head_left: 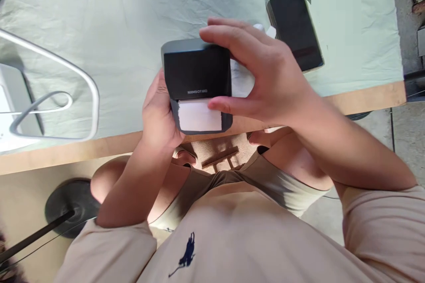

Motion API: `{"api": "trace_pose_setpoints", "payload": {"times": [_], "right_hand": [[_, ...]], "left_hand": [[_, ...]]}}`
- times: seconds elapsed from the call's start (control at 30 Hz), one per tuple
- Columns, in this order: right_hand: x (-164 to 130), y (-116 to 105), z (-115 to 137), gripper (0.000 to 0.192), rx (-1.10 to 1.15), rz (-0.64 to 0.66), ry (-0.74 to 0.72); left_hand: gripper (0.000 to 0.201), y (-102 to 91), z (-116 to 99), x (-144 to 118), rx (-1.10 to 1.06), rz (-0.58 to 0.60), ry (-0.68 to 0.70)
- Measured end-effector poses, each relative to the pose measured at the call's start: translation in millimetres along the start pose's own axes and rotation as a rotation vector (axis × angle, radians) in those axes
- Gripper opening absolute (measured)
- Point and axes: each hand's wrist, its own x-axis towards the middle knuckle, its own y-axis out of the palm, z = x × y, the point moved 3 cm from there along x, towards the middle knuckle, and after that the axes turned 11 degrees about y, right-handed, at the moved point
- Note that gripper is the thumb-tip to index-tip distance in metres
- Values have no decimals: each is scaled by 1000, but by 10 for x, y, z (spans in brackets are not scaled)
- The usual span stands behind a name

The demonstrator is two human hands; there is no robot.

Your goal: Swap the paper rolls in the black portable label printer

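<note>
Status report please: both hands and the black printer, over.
Left hand grips label printer from below. Right hand on its right side, thumb at white label. Phone lies clear.

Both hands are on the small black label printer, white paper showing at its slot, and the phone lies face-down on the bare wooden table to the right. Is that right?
Not quite. In the head view the phone lies on a pale green cloth that covers the table, not on bare wood; only the table's edge shows wood. Which face is up is unclear. The rest holds: left hand and right hand hold the label printer, white paper showing.
</note>
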Motion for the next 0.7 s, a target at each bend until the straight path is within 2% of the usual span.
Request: {"api": "trace_pose_setpoints", "payload": {"times": [0.07,0.13,0.23,0.3,0.33,0.4,0.47,0.53,0.63,0.7], "right_hand": [[1,-70,39,64,-28,-105,6],[-6,-127,51,51,-39,-208,68],[-20,-177,22,27,55,-322,135],[-22,-190,22,22,87,-356,59],[-19,-185,30,21,65,-336,17],[-6,-141,46,13,-53,-199,11],[-7,-81,54,9,-206,-26,103],[-25,-43,70,22,-324,76,197],[-40,-32,121,36,-396,55,234],[-30,-14,139,35,-417,83,282]], "left_hand": [[21,27,4,2,-14,-16,-29],[30,78,3,1,-54,53,-28],[29,125,-1,-6,-74,151,13],[26,120,2,-14,-43,139,25],[26,117,3,-19,-34,127,27],[26,120,2,-31,-24,131,22],[22,124,-5,-41,-13,153,21],[19,123,-9,-47,0,190,16],[23,106,-10,-50,35,237,22],[25,94,-5,-50,60,256,36]]}}
